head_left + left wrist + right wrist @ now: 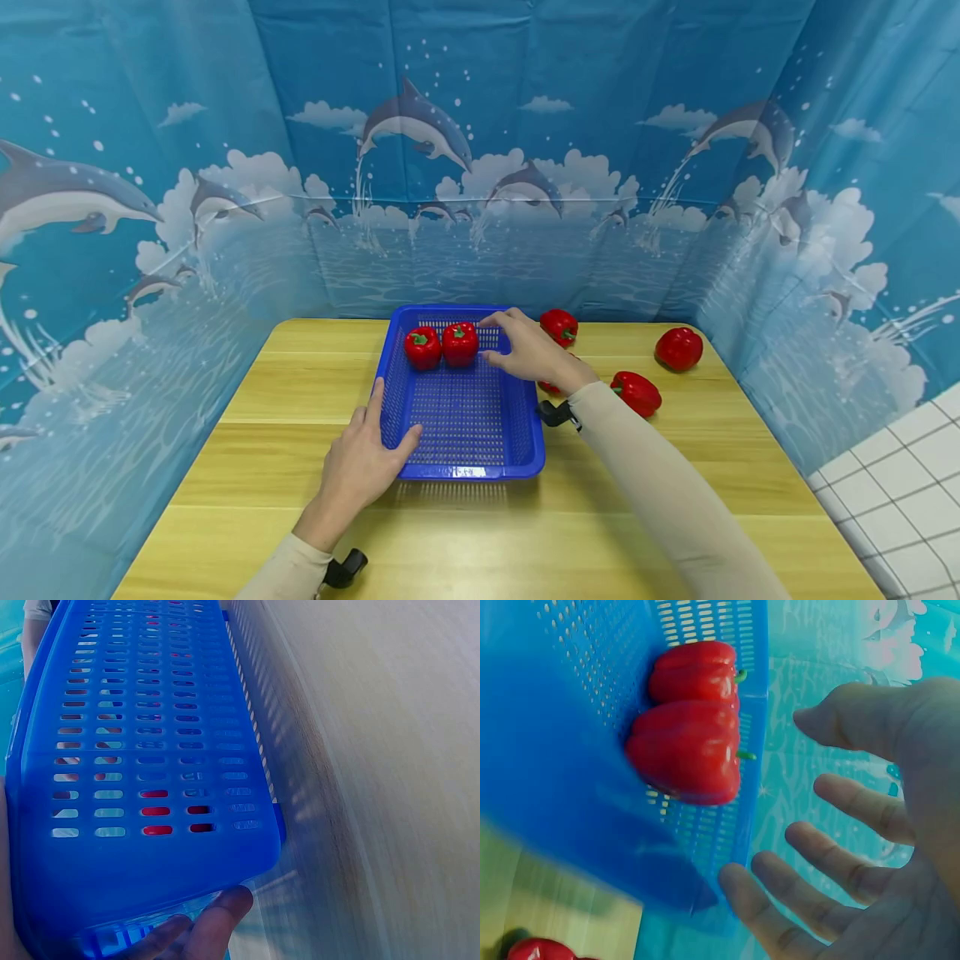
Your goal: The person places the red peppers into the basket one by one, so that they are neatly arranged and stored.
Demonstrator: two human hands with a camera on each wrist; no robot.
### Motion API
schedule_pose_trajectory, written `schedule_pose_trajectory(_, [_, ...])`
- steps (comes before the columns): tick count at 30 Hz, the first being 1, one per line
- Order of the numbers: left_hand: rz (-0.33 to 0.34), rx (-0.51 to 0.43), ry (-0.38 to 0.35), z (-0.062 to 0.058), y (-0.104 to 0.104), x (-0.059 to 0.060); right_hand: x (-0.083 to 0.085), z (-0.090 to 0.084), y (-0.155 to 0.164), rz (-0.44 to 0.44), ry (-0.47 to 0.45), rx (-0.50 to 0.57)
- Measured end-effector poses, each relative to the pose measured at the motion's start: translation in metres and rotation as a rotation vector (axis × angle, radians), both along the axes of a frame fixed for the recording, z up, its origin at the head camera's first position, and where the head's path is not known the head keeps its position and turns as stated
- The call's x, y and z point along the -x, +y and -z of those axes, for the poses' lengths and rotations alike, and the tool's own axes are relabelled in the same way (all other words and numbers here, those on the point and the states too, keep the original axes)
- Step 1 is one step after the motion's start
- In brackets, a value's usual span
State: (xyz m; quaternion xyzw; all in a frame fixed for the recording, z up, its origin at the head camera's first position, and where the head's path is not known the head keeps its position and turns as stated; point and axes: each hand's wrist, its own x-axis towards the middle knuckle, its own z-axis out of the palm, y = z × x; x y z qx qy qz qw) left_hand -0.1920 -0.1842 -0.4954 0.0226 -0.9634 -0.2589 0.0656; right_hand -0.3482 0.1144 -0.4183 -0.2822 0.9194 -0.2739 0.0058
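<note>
A person's two hands work over a blue plastic basket [495,473] on a wooden tabletop [510,550]. The left hand [360,454] holds the basket's left side, its thumb reaching over the rim to the inside and its other fingers along the outer wall. The right hand [528,346] hovers above the basket's right side, its fingers spread and holding nothing. Just left of those fingers, in the far part of the basket, two red bell peppers [423,348] [460,344] sit side by side, touching, green stems showing. Four more lie on the tabletop to the right of the right hand's fingers: one [558,327] just past the back of the hand, one [549,388] mostly hidden by the wrist, one [636,393] lying on its side beyond the forearm, and one [678,348] farthest away. Beyond the fingers hangs a blue curtain [465,258] printed with leaping dolphins, clouds and water.
</note>
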Motion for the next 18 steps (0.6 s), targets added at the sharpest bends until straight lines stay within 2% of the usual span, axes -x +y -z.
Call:
schedule_pose_trajectory(7, [0.001, -0.015, 0.006, -0.001, 0.000, 0.001, -0.001, 0.005, 0.019, 0.019, 0.040, 0.003])
schedule_pose_trajectory(18, [0.004, -0.016, 0.012, -0.001, 0.000, 0.001, -0.004, 0.012, 0.058, 0.024, 0.021, 0.045])
